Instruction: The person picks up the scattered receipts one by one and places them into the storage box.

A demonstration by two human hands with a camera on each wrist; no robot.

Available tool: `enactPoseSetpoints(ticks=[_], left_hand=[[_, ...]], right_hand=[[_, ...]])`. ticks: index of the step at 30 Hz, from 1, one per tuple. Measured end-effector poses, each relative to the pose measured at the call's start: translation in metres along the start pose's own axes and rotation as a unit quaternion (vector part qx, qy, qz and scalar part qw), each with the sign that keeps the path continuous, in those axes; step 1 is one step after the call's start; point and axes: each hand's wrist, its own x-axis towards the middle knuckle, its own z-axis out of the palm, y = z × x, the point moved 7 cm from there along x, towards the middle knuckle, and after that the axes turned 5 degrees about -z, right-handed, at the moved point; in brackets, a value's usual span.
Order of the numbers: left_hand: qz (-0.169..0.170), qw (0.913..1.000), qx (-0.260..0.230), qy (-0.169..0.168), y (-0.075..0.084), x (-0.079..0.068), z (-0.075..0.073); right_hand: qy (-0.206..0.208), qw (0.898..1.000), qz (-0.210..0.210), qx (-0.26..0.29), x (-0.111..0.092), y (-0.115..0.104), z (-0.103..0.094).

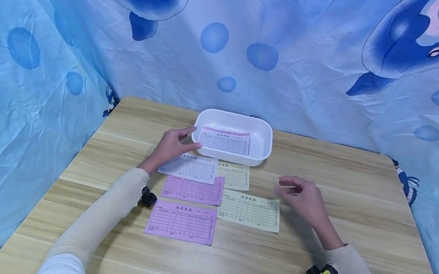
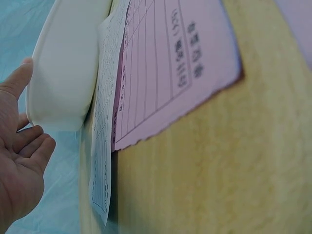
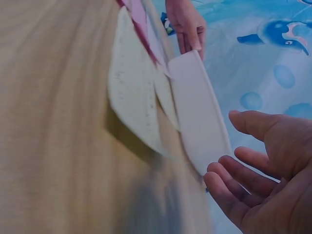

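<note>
My left hand [image 1: 172, 147] is at the left end of a white plastic tray [image 1: 264, 132], its thumb [image 2: 22, 75] at the rim and its fingers loosely bent beside the end wall. In the tray lies a white printed slip [image 1: 225, 143] with a pink edge showing behind it. My right hand [image 1: 304, 198] hovers right of the tray, holding nothing, fingers loosely bent and thumb apart. Just in front of the tray, a white slip [image 1: 188, 169] overlaps a pink slip [image 1: 193, 191] and partly hides a yellow slip [image 1: 234, 177].
Another yellow slip [image 1: 249, 211] lies nearer, left of my right hand. A second pink slip [image 1: 181, 222] is closest to me. Everything rests on a wooden table [image 1: 328, 165]. Blue cloth [image 1: 303, 102] with dolphin prints hangs behind the table and at its sides.
</note>
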Motion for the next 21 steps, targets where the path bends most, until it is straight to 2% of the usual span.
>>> enactPoseSetpoints(ticks=[11, 16, 21], left_hand=[[-0.004, 1.0, -0.005, -0.002, -0.003, 0.002, 0.0], [-0.006, 1.0, -0.001, -0.001, -0.004, 0.001, -0.001], [-0.008, 1.0, 0.0, -0.002, -0.002, 0.0, -0.001]], right_hand=[[-0.017, 0.999, 0.026, 0.021, -0.021, 0.02, 0.012], [-0.019, 0.999, 0.028, 0.039, -0.026, 0.024, 0.015], [-0.021, 0.999, 0.035, 0.035, -0.027, 0.027, 0.018]])
